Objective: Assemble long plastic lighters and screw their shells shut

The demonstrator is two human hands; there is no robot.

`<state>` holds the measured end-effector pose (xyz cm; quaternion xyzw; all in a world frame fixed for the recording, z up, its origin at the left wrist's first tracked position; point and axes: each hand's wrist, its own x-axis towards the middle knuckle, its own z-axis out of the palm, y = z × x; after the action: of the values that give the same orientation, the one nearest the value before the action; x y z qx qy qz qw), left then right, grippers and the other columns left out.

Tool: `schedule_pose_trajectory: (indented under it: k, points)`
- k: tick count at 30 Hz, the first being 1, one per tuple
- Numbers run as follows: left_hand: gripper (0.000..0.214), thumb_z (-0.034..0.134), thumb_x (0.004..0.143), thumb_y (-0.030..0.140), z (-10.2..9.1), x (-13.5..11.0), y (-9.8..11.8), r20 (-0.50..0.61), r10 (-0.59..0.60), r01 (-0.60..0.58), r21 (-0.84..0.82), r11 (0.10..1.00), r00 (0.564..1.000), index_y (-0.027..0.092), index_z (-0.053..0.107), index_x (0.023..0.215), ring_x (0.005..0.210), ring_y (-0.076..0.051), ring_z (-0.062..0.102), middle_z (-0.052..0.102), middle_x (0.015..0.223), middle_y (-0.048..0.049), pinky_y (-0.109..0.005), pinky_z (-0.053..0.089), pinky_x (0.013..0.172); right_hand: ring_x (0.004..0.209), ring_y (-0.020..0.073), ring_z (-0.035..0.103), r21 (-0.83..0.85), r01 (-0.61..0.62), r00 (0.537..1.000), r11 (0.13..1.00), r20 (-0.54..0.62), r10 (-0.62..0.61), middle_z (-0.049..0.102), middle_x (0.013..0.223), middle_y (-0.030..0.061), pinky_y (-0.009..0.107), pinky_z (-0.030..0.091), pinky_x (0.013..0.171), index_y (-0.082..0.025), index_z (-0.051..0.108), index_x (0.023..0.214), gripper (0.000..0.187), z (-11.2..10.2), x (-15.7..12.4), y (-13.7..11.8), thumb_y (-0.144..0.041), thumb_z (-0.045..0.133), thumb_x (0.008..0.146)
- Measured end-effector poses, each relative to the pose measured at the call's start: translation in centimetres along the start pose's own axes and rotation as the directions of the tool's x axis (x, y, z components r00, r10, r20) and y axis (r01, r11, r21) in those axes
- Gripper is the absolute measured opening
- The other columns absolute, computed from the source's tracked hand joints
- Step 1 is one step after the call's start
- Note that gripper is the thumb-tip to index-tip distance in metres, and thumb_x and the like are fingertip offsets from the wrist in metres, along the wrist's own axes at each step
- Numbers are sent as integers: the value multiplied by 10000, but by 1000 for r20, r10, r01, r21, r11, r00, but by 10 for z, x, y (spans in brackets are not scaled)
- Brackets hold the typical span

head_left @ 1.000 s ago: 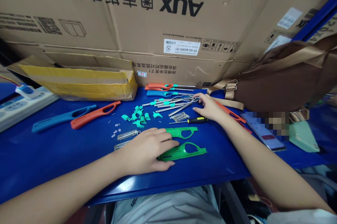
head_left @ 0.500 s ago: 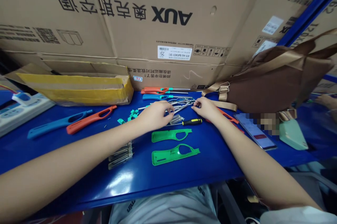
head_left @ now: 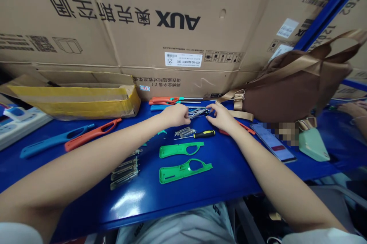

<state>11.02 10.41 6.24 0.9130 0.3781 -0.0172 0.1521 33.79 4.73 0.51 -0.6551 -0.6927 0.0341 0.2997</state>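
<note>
Head view: left hand (head_left: 177, 115) (curled, grip indeterminable) and right hand (head_left: 220, 116) (thumb and fingertips spread) are flanking the wires (head_left: 197, 112), seemingly keeping both ends within reach.

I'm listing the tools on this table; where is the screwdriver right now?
In the head view, the screwdriver lies on the table just right of centre, beyond the two green shells and slightly below the right hand.

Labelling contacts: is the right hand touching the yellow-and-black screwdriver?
Apart: the head view shows blue tabletop between the right hand and the screwdriver.
</note>
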Motion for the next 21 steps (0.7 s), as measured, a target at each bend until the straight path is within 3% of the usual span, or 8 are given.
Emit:
schedule_pose_trajectory:
  k: [4,8,14,17,21]
  points:
    - [228,598,914,286,-17,2,-5,-65,30,-38,-127,991,997,123,755,941,786,-186,655,733,851,-67,-295,510,729,831,198,592,74,2,998,997,-67,3,600,1062,82,387,524,861,-168,679,1151,439,-5,1,-3,-133,631,716]
    - [297,541,910,354,-35,2,-8,-95,18,-44,-273,961,995,145,751,936,656,-145,613,732,798,-50,-255,460,607,847,201,607,170,-4,993,985,-119,25,612,1064,81,374,529,851,-177,695,1105,421,-6,1,-8,-129,624,693]
    - [312,549,917,418,-51,-5,-5,-154,-9,-45,-348,936,988,159,722,900,629,-143,567,696,777,-45,-262,414,580,937,225,632,344,-60,979,937,-163,122,681,1003,66,387,514,901,-201,712,942,182,-6,4,-9,-208,660,767]
    - [321,544,920,442,-51,-9,-5,-158,-22,-38,-368,929,987,167,681,824,604,-140,538,663,732,-32,-269,403,578,796,201,640,466,-160,963,870,-118,240,696,890,50,364,540,772,-191,695,948,185,-8,7,-7,-244,709,772]
    - [336,481,940,444,-42,-9,-11,-103,-25,-19,-408,913,994,176,615,788,606,-144,562,662,738,-37,-273,443,600,615,143,620,637,-304,933,708,48,357,681,718,27,260,513,556,-168,673,842,202,-15,8,-10,-292,801,746]
